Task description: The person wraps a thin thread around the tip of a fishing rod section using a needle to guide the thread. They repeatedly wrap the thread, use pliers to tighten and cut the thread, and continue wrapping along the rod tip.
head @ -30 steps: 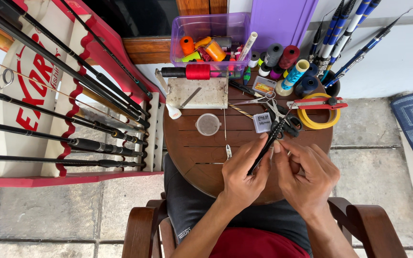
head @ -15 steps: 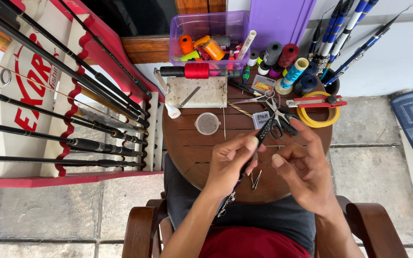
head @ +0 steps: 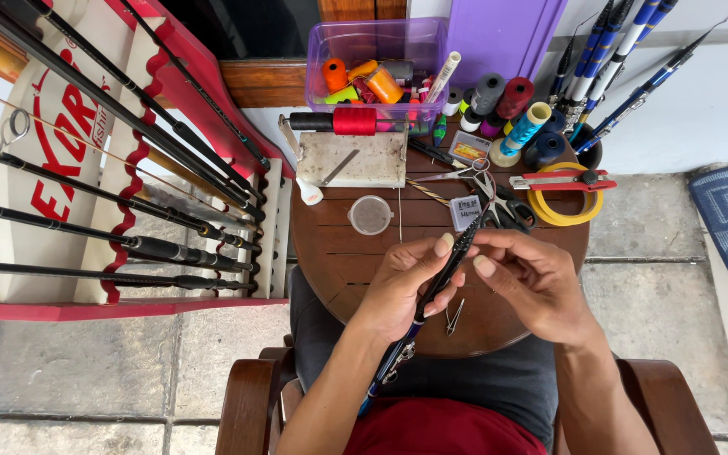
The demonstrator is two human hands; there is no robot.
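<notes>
Over the round wooden table (head: 339, 270), the left hand (head: 402, 286) closes around a dark rod (head: 440, 274) slanting from the lap up-right toward the scissors (head: 499, 206), while the right hand (head: 532, 282) pinches its tip.

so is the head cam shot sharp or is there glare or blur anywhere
Head view: even, soft daylight with faint shadows; left hand, right hand and the dark rod between them are sharp; no strong glare on the round wooden table; wide-angle lens bows the rod rack at the left edge.
</notes>
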